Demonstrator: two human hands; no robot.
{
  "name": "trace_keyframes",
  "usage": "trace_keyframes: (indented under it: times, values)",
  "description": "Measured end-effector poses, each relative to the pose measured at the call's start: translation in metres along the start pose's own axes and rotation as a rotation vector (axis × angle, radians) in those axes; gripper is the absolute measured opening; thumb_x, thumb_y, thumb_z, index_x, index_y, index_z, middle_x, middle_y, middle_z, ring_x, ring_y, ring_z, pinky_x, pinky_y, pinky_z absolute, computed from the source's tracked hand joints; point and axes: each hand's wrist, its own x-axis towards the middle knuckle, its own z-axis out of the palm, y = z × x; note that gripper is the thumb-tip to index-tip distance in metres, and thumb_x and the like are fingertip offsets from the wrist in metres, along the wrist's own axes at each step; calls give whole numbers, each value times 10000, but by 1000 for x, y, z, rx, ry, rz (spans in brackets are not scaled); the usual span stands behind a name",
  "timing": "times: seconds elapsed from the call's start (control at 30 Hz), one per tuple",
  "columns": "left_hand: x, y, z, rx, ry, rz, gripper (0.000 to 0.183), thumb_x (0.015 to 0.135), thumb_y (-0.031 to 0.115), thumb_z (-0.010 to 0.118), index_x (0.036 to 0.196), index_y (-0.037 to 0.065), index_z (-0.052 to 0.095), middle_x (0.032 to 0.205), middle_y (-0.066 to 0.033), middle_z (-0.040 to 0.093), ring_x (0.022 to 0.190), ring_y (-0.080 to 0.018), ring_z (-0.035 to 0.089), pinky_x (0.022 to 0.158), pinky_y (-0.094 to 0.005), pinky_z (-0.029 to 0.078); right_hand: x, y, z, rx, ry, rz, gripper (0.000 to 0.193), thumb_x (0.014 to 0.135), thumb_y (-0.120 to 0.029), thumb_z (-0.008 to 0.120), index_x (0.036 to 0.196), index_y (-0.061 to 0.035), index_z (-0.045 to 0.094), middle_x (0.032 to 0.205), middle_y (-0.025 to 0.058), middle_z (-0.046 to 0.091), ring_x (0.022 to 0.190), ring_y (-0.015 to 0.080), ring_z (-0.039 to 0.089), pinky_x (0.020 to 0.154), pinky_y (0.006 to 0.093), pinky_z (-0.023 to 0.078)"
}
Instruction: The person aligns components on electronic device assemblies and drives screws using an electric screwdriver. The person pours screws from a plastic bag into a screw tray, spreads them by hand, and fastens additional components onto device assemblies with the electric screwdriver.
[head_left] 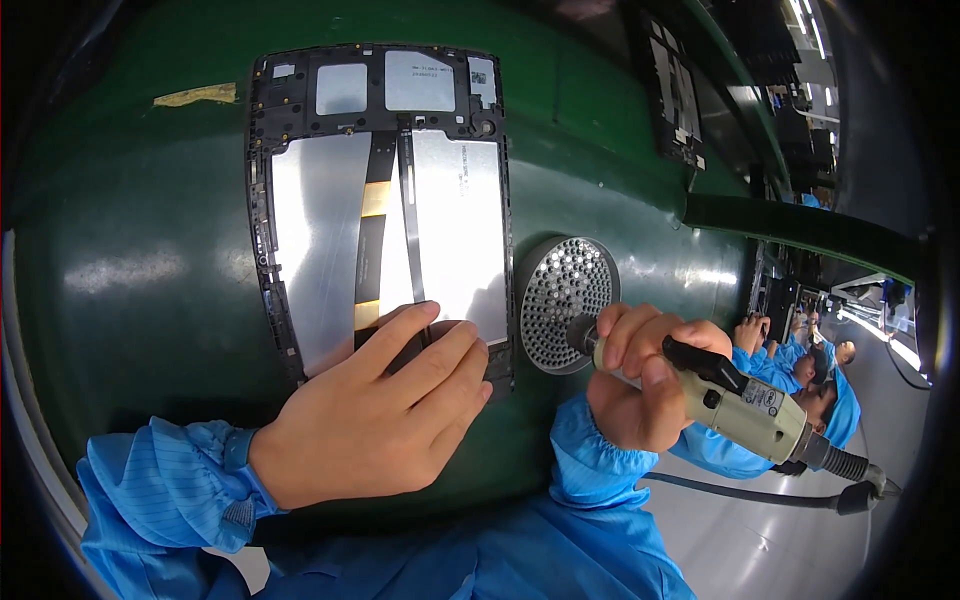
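Observation:
A tablet frame (450, 230) with a black rim and silvery metal plates lies on the green work surface. Down its middle run a black-and-gold flat ribbon cable (369, 250) and a narrower black strip. My left hand (375, 410) rests flat over its near end, fingers stretched out and slightly spread, hiding what is beneath. In my right hand (650, 370) is a beige electric screwdriver (745, 405), fingers wrapped round its body and a black lever along its side. Its tip points left, over a round grey screw tray (545, 300) dotted with many holes; the tip's very end is hard to make out.
A yellowish strip (196, 95) lies at the far left of the green surface (130, 200). Another tablet frame (677, 90) stands at the back right, near a dark green rail (800, 225). Co-workers in blue (770, 380) sit at the right. A black cable (740, 492) trails from the screwdriver.

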Motion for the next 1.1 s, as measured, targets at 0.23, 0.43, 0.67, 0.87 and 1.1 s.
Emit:
trace_keyframes:
  times: [0.23, 0.43, 0.67, 0.87, 1.1]
  values:
    - [1, -4, -2, 0, 46, 37, 133, 799, 104, 681, 913, 50, 721, 1023, -141, 672, 1071, -287, 597, 991, -488, 424, 1, -13, 4, -39, 74, -10, 336, 833, -98, 604, 1134, -61, 460, 647, 77, 515, 559, 203, 515, 610, 397, 446]
    - [-8, -5, 1, -40, 168, 63, 83, 788, 90, 687, 792, 7, 693, 948, -178, 675, 1010, -334, 634, 933, -512, 479, -12, -54, 26, 13, -56, 4, 317, 816, -93, 618, 1089, -98, 458, 606, 51, 504, 532, 197, 535, 552, 374, 454]
    - [-15, -9, -3, -149, 193, 86, 70, 713, 65, 694, 721, 1, 667, 932, -184, 668, 989, -342, 639, 915, -502, 497, -23, -45, 57, 37, -242, 65, 288, 812, -62, 614, 1042, -88, 444, 609, 32, 516, 505, 168, 526, 511, 338, 440]
    - [-16, -11, -6, -154, 228, 80, 86, 674, 73, 700, 658, 11, 641, 918, -186, 657, 967, -344, 641, 917, -502, 497, -22, -41, 62, 78, -209, 61, 276, 798, -40, 651, 1010, -21, 475, 578, 78, 522, 493, 204, 530, 513, 378, 489]
    - [-18, -15, -13, -119, 208, 97, 63, 689, 69, 686, 698, 7, 675, 910, -187, 664, 968, -341, 642, 923, -499, 493, -19, -39, 71, 90, -241, 56, 344, 693, 81, 614, 996, -13, 482, 597, 101, 535, 504, 221, 532, 536, 402, 495]
